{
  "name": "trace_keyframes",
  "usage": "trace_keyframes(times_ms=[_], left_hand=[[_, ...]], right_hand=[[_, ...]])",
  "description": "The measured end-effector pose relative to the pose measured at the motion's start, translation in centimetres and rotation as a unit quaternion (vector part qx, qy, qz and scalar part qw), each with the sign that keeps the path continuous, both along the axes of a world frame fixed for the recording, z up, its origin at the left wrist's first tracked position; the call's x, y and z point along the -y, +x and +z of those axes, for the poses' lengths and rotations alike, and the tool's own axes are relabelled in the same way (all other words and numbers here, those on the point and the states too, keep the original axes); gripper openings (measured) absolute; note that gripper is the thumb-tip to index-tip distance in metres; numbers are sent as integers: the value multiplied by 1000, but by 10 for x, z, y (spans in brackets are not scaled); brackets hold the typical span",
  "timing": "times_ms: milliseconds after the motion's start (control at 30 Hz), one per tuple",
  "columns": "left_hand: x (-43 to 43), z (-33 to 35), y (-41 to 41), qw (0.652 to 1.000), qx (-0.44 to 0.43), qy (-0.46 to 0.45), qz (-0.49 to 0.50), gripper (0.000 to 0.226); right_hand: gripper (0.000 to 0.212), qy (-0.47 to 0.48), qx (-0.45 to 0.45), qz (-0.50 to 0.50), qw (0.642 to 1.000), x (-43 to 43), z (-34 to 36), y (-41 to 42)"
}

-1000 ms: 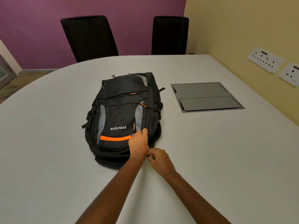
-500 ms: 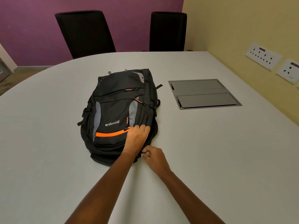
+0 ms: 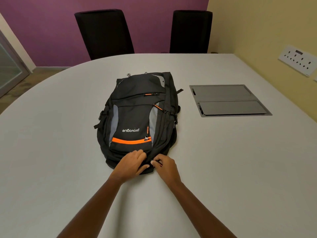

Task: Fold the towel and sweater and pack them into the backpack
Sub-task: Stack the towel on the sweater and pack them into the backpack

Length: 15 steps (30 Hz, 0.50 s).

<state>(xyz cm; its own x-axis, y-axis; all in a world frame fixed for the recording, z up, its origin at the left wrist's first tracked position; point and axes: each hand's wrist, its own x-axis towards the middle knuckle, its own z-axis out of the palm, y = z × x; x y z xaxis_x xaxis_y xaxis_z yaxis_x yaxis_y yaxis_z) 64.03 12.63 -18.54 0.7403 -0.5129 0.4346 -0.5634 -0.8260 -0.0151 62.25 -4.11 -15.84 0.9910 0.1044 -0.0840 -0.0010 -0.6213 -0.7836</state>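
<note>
A black backpack [image 3: 137, 117] with grey panels and an orange stripe lies flat on the white table [image 3: 51, 160], its near end toward me. My left hand [image 3: 131, 164] grips the fabric at that near end, fingers curled over the edge. My right hand [image 3: 165, 167] sits just right of it and pinches a small zipper pull at the bag's near right corner. No towel or sweater shows anywhere in view; the bag's compartments look closed.
A grey flip-lid cable box [image 3: 229, 100] is set into the table to the right of the bag. Two black chairs [image 3: 104, 33] stand behind the far table edge. Wall sockets [image 3: 298, 60] sit on the yellow wall at right.
My left hand slid from the bag's right side down to its near end. My right hand followed the zipper round the near corner, still pinching the pull.
</note>
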Motion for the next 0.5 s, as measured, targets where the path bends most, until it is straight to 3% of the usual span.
trace_keyframes(times_ms=[333, 500], left_hand=[[-1, 10, 7, 1000, 6, 8, -21, 14], [-4, 14, 6, 1000, -1, -11, -8, 28]], right_hand=[[20, -53, 24, -18, 998, 16, 14, 18], [15, -41, 26, -81, 996, 45, 30, 46]])
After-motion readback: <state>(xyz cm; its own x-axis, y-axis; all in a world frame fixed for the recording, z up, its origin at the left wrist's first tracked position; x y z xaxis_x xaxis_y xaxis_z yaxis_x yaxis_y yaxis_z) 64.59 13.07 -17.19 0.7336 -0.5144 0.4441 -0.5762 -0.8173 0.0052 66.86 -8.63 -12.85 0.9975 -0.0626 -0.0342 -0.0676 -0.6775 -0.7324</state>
